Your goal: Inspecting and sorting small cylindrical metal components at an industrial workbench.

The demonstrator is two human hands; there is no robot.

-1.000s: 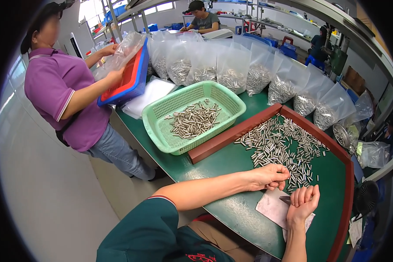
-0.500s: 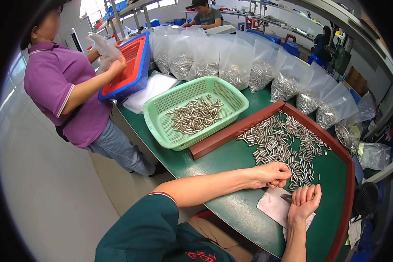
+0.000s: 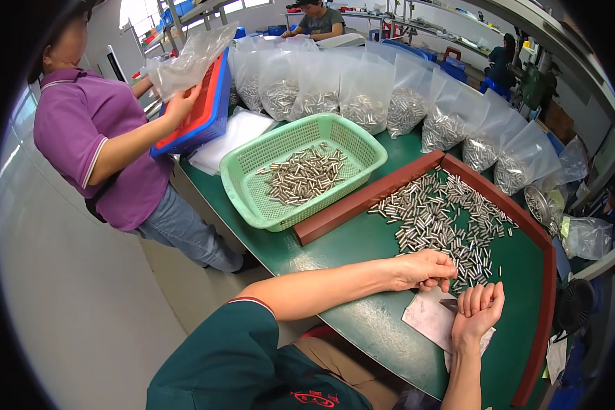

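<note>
Small silvery metal pins (image 3: 430, 212) lie in a loose heap on the green tabletop. At the near edge of the heap is my left hand (image 3: 425, 269), its thumb and forefinger pinched together; whatever they hold is too small to make out. Close by on the right, my right hand (image 3: 478, 314) is closed with curled fingers around a dark, pointed tool (image 3: 449, 303), most of it hidden in the palm. Beneath the hands lies a whitish, stained sheet (image 3: 427, 318), partly covered by my right hand.
A dark red wooden rim (image 3: 369, 201) borders the pins. Left of it stands a green perforated basket (image 3: 236, 188) holding more pins. Clear bags of pins (image 3: 365, 109) line the far side. At left, a person in purple (image 3: 109, 137) handles a plastic bag beside red and blue baskets (image 3: 219, 109).
The person in purple has raised and spread the plastic bag. My two hands keep nearly the same place and grip. The view has shifted slightly.
</note>
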